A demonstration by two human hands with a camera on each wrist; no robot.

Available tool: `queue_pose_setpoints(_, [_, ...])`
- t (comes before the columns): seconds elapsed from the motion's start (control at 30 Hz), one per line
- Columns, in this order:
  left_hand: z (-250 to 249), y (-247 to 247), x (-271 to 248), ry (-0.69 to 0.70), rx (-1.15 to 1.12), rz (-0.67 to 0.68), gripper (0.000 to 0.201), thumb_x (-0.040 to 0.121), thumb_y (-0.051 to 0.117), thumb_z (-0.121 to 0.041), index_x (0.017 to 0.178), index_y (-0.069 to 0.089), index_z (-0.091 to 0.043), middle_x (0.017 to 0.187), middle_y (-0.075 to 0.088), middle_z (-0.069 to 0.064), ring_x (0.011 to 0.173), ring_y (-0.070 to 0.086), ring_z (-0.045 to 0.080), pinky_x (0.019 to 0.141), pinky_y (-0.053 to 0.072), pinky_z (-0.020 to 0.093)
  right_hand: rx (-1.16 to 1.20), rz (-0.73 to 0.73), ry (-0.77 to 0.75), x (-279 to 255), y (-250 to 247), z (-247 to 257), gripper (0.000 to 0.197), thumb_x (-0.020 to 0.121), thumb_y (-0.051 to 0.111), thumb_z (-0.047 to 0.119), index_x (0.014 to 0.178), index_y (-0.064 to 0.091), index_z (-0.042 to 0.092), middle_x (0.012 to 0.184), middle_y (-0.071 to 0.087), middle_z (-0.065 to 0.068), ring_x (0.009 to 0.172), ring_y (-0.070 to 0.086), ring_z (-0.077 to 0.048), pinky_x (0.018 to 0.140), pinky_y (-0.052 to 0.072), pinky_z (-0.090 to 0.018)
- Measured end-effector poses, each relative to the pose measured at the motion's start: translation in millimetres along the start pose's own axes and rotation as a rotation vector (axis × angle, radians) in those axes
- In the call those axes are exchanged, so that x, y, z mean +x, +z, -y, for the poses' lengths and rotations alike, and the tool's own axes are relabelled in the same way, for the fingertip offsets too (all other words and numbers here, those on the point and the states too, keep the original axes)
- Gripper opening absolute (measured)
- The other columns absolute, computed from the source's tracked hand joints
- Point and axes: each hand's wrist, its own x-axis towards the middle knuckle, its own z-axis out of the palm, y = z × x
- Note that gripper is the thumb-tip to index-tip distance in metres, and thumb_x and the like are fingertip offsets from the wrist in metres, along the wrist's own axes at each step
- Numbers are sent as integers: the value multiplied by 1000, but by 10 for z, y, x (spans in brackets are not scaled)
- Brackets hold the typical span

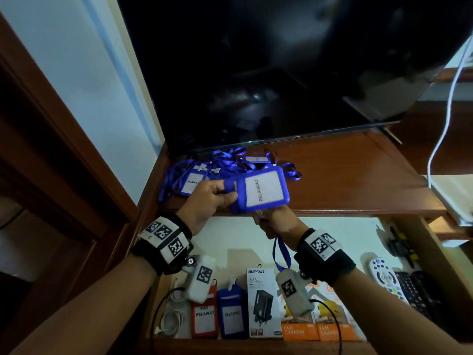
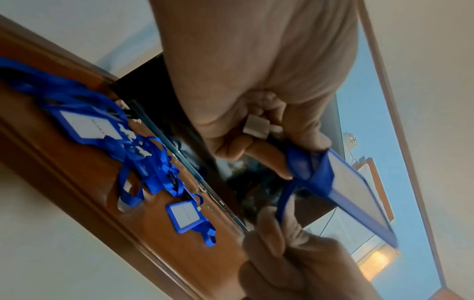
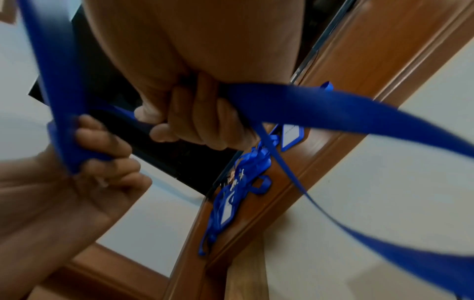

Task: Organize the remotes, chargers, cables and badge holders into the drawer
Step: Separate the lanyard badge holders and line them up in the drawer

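Note:
My left hand [image 1: 226, 194] pinches the short end of a blue badge holder [image 1: 262, 190] labelled PELAWAT, held above the shelf's front edge. Its blue lanyard [image 3: 333, 115] is wound over that end. Just beneath the holder my right hand [image 1: 268, 222] grips the lanyard, and a loop [image 1: 281, 254] hangs below the fist. In the left wrist view the holder [image 2: 356, 186] is seen edge-on between my left fingers [image 2: 266, 162] and the right hand [image 2: 287, 249]. More blue badge holders and tangled lanyards [image 1: 202, 175] lie on the shelf behind.
The open drawer [image 1: 256, 344] below holds a white cable [image 1: 174, 321], a red [image 1: 204, 319] and a blue badge holder [image 1: 231, 316], a charger box [image 1: 263, 303], orange charger boxes [image 1: 317, 329], a white remote [image 1: 384, 278] and a black remote [image 1: 414, 290]. A TV [image 1: 281, 73] stands on the shelf.

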Motion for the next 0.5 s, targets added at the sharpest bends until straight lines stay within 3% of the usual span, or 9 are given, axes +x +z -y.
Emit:
queue_pose_setpoints(0.07, [-7,27,24,13,-19,-109,20,85,60,3,97,70,-9,97,72,12,91,65,23,88,51,37,-12,28,20,-8,66,-7,41,97,48,23,59,46,9,37,26,7,33,19,-8,39,15,-14])
queue_pose_setpoints(0.17, [12,66,54,38,54,-300,13,85,63,0,95,71,-5,79,71,-1,76,64,13,74,51,24,-126,65,-4,-78,128,7,41,99,44,25,60,50,12,42,31,5,37,23,-8,39,18,-18])
queue_pose_setpoints(0.3, [77,21,62,135,291,-423,11,79,72,-13,87,72,-7,79,71,8,75,61,15,74,50,31,-359,147,-80,-196,184,185,33,99,45,17,69,57,12,51,39,-1,38,31,-4,42,29,-14])
queue_pose_setpoints(0.4, [123,-28,39,176,596,-400,12,80,72,-17,86,71,-7,73,68,3,67,60,14,67,49,29,-494,176,-167,-239,153,361,28,96,48,14,72,61,10,51,43,3,41,37,-4,47,32,-15])
queue_pose_setpoints(0.5, [192,-65,-12,189,811,-244,20,83,69,-24,91,68,-5,81,70,8,77,65,23,73,52,37,-562,165,-227,-222,68,514,27,94,52,12,69,61,11,49,50,9,43,42,-1,49,32,-12])
